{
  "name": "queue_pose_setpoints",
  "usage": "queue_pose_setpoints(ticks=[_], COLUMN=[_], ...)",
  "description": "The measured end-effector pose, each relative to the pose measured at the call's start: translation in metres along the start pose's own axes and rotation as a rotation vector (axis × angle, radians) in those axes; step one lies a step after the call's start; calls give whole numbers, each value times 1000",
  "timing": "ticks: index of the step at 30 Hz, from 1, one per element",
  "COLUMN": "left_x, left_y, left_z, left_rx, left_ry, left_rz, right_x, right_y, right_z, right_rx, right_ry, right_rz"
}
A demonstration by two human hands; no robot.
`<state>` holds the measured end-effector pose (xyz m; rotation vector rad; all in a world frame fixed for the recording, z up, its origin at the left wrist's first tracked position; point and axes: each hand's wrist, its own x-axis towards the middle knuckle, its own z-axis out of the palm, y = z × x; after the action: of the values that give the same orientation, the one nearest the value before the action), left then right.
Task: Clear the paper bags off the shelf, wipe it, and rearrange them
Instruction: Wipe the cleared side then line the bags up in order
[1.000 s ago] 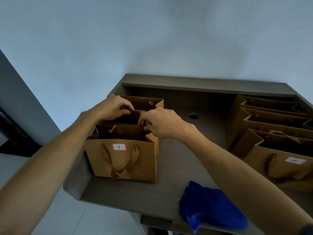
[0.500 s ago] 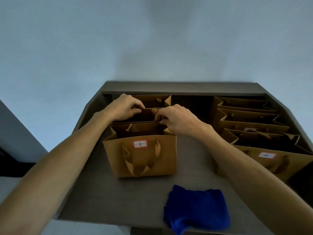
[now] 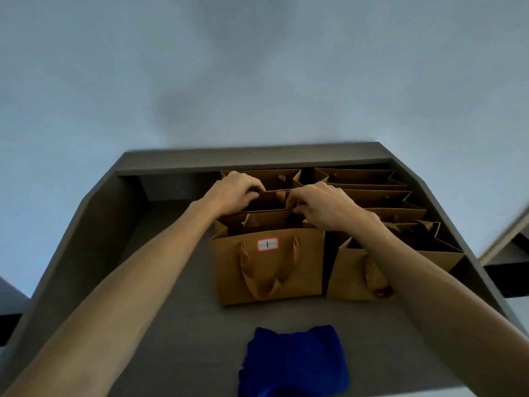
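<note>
A pale wall (image 3: pixel 257 67) fills the upper half of the view. Below it stands a grey shelf (image 3: pixel 177 325) with a low raised rim at the back and at the sides. On the shelf there are two rows of brown paper bags, all upright and open at the top. The left row (image 3: pixel 269 213) has three bags, one behind the other, and they touch each other. The right row (image 3: pixel 380 202) stands just beside it and has several bags; the exact number is hard to tell because the person's right forearm covers part of them.

The front bag of the left row (image 3: pixel 303 267) shows its face to the camera. It has two brown ribbon handles (image 3: pixel 257 279) that hang down on the front, and a small white label with a red border (image 3: pixel 267 244) near the top edge.

A blue cloth (image 3: pixel 294 362) lies crumpled on the front part of the shelf, apart from the bags.

Both bare hands reach to the middle bag of the left row (image 3: pixel 272 199). The left hand (image 3: pixel 234 193) is closed on its upper edge at the left side, and the right hand (image 3: pixel 323 204) pinches the same edge at the right side. The fingertips of both hands are close together but do not touch.
</note>
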<state>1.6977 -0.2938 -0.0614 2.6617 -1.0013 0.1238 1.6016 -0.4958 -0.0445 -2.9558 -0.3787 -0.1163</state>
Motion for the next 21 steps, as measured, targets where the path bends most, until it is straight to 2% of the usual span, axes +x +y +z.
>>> queue_pose_setpoints(ticks=[4, 13, 21], left_x=[-6, -94, -155], left_y=[-1, 10, 49], left_z=[0, -13, 4], left_rx=[-58, -248, -367], left_ry=[49, 475, 527], left_rz=[-6, 56, 158], right_x=[3, 13, 35], right_y=[1, -11, -37], right_z=[-1, -10, 0], right_rx=[-7, 87, 186], right_ry=[-29, 15, 161], right_rz=[-13, -112, -144])
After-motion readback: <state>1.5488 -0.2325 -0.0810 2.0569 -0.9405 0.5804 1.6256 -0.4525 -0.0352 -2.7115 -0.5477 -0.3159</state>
